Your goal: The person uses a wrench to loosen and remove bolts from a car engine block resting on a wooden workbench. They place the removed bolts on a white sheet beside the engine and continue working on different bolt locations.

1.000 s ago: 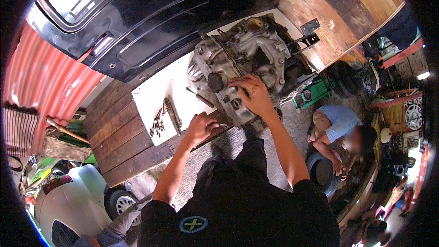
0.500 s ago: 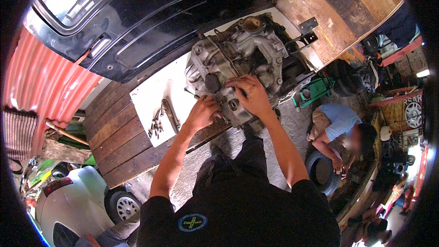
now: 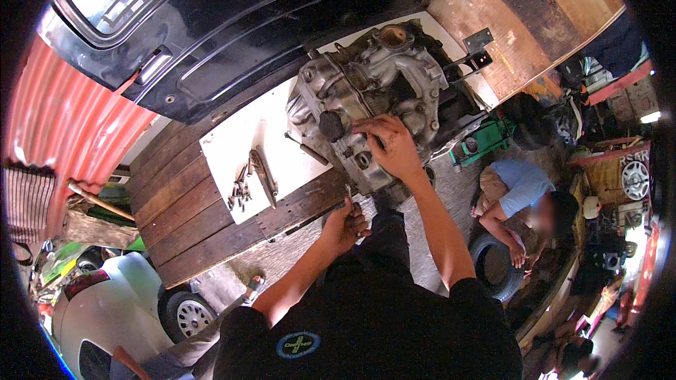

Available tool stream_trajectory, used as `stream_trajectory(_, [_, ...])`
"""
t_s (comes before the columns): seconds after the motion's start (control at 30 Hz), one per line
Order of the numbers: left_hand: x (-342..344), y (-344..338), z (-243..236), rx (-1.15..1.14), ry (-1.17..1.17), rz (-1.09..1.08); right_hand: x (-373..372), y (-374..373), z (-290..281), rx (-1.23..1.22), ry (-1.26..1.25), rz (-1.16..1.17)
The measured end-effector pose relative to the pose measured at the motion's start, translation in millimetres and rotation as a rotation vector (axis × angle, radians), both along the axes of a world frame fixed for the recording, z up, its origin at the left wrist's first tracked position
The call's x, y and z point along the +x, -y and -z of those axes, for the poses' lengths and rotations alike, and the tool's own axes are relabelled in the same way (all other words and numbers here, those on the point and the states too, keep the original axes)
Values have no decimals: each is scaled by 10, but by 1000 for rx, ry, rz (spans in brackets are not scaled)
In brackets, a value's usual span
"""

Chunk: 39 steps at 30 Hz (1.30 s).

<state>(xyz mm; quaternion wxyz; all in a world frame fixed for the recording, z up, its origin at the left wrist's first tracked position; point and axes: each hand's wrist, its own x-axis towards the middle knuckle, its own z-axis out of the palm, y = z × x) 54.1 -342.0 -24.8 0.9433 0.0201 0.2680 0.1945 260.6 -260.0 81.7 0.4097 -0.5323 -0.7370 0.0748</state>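
Note:
A grey metal casing (image 3: 384, 91), like that of an engine or gearbox, lies on a white board (image 3: 229, 137) on the bench. My right hand (image 3: 393, 146) bends over its near side, thumb and fingers drawn together at the metal; whatever they pinch is hidden. Left of those fingertips, a round black part (image 3: 330, 127) sits on the casing. My left hand (image 3: 343, 226) is off the casing, between the bench edge and my body, its fingers curled in. A small shiny piece shows by its thumb, too small to name. Next to the casing lies a rod-like tool (image 3: 307, 149).
Several bolts (image 3: 241, 190) and a long dark metal tool (image 3: 263, 177) lie on the board's left part. A black vehicle panel (image 3: 232, 49) borders the bench's far side. To the right, a person in blue (image 3: 521, 186) crouches by a tyre (image 3: 497, 267), near a green jack (image 3: 486, 142).
My left hand has come away from the casing, down toward my body, uncovering the rod-like tool. My right hand stays almost in place at the casing.

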Motion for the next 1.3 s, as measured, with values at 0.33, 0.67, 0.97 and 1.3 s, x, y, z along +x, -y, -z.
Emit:
stream_trajectory(0.33, [-333, -404, -84, 1680, -1198, 127, -7, 3, 19, 5, 16, 16])
stream_trajectory(0.67, [-233, -1085, -413, 2420, -1176, 419, -13, -3, 18, -7, -10, 6])
stream_trajectory(0.97, [-198, -1243, -183, 2356, -1027, 330, -35, 3, -46, -12, 1, 5])
stream_trajectory(1.3, [-198, -1103, -127, 1963, -953, 368, -19, -1, 25, 8, -22, 13])
